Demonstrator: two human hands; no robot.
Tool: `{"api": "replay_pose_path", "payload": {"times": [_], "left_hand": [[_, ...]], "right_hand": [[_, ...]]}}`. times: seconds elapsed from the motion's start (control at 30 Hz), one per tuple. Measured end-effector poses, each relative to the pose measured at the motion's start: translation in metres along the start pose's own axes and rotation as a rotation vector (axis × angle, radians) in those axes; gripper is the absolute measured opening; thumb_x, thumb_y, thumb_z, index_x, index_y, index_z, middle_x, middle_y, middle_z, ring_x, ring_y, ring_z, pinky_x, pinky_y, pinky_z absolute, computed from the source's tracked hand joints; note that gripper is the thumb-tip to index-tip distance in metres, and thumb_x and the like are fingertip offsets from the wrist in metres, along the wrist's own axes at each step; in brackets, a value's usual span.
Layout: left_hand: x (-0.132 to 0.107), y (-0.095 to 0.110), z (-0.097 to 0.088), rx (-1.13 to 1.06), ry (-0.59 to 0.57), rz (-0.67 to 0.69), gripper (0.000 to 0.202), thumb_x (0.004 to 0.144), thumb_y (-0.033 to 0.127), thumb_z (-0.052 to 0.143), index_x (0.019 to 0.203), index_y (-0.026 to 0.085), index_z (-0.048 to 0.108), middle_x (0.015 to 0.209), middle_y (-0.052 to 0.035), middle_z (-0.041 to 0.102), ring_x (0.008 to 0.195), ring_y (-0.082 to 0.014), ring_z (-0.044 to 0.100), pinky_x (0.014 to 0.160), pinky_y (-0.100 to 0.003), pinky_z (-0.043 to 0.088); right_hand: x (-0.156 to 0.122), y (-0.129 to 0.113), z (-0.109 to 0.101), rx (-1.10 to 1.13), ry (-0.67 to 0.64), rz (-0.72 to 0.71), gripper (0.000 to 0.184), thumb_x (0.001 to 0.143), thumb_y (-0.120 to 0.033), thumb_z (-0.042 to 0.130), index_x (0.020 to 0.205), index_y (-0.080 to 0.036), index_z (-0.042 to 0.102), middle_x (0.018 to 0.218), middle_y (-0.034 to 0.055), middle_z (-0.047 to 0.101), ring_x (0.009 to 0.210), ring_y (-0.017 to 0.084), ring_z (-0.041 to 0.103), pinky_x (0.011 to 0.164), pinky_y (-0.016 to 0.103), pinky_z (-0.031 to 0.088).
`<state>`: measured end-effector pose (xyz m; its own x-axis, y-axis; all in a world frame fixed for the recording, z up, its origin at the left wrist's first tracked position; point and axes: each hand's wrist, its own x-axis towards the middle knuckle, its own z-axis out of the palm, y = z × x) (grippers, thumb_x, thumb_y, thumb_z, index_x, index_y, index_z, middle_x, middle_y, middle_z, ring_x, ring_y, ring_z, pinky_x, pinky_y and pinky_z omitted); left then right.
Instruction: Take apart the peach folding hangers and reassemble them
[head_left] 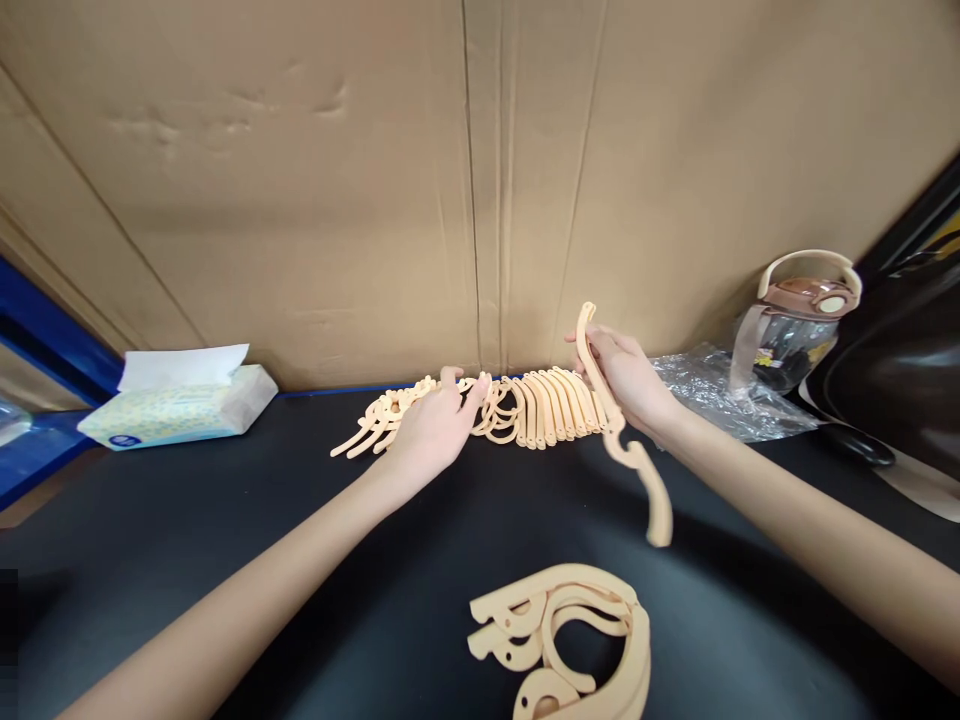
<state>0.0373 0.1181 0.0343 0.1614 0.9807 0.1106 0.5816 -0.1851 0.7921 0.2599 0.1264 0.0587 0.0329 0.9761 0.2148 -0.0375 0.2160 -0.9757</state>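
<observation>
- Brown cardboard stands as a wall behind the work, with vertical creases near its middle. Before it lies a black table surface.
- On this surface, near the cardboard, a row of beige curved pieces is lying. At its right part the pieces stand side by side in good order; at its left part they overlap and spread.
- The right hand grasps one jointed beige piece by its upper arm. This piece crosses in front of the fingers, and one fingertip shows beyond its left edge. Its upper end rises above the fingers. Its joint is below them, and the lower curved arm hangs down toward the viewer, over the black surface.
- The left hand is over the left and middle part of the row, with thumb and index finger apart. Some pieces come out at both sides of this hand. Its other fingertips are hidden, so I cannot tell whether they grip something.
- Nearer to the viewer, between the two forearms, a group of folded beige pieces lies well apart from both hands.
- At far left is a tissue pack; at right, a bottle with a handle, beside crumpled clear plastic.
</observation>
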Motion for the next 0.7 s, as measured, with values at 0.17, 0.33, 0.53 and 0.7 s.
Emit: {"api": "replay_pose_path", "payload": {"times": [0.17,0.33,0.53,0.7], "left_hand": [[-0.015,0.015,0.003,-0.339,-0.343,-0.11,0.045,0.093,0.053,0.038,0.091,0.015,0.061,0.085,-0.0091,0.065,0.084,-0.0236,0.063,0.068,-0.031,0.049],[-0.018,0.022,0.006,-0.696,-0.345,-0.235,0.014,0.093,0.024,0.05,0.089,0.013,0.056,0.09,-0.0102,0.067,0.07,-0.0145,0.065,0.06,-0.023,0.053],[-0.021,0.033,0.007,-0.761,-0.171,-0.208,0.014,0.098,0.021,0.041,0.092,0.013,0.051,0.087,-0.0091,0.066,0.061,-0.0135,0.065,0.055,-0.025,0.056],[-0.036,0.047,0.016,-0.806,-0.207,-0.199,0.016,0.099,0.022,0.038,0.086,0.016,0.046,0.071,-0.0007,0.06,0.048,-0.0124,0.06,0.048,-0.027,0.055]], "right_hand": [[-0.004,-0.002,0.002,0.054,-0.063,-0.108,0.027,0.077,-0.033,0.066,0.088,-0.023,0.043,0.08,0.0004,0.066,0.061,0.014,0.061,0.053,0.025,0.051],[-0.007,-0.018,-0.008,-0.15,-0.254,-0.237,0.02,0.083,-0.036,0.067,0.086,-0.019,0.057,0.095,0.0045,0.069,0.083,0.018,0.065,0.075,0.032,0.054],[-0.016,-0.02,-0.003,-0.82,-0.382,-0.363,0.027,0.085,-0.044,0.067,0.097,-0.02,0.067,0.085,0.001,0.07,0.074,0.017,0.064,0.066,0.029,0.046],[-0.034,-0.017,0.018,-1.123,-0.345,-0.49,0.015,0.09,-0.032,0.064,0.099,-0.019,0.065,0.073,-0.0025,0.068,0.063,0.015,0.063,0.055,0.024,0.038]]}}
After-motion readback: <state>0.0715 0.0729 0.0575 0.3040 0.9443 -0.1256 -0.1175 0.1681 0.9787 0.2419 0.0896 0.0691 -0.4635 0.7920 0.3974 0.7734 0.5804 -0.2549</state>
